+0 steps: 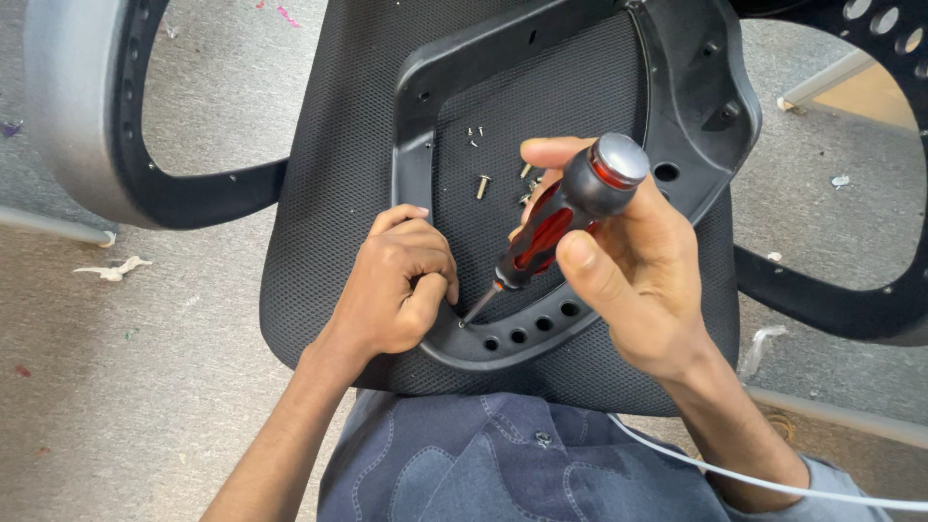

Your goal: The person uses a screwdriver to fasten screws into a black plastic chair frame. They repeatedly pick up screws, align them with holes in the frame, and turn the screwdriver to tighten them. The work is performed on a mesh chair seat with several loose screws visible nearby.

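A red-and-black screwdriver [561, 217] is gripped in the right hand [628, 266], right of the frame's centre, with its tip set into a hole at the lower left curve of a black plastic armrest frame [430, 77]. The left hand [401, 285] is closed against that frame's rim just beside the tip, pinning it onto the mesh seat [338, 145] in the middle of the frame.

The work appears to be only partly done: a few loose screws [481, 184] lie on the mesh inside the frame, near the centre, and the row of holes [532, 327] along the lower curve looks empty. Whether a screw sits under the tip cannot be made out, since the tip is small and partly shadowed by the left hand.

A second armrest [68, 116] is cut off at the upper left, and another black perforated part [870, 300] runs off the right edge. The floor [116, 387] is littered with scraps.
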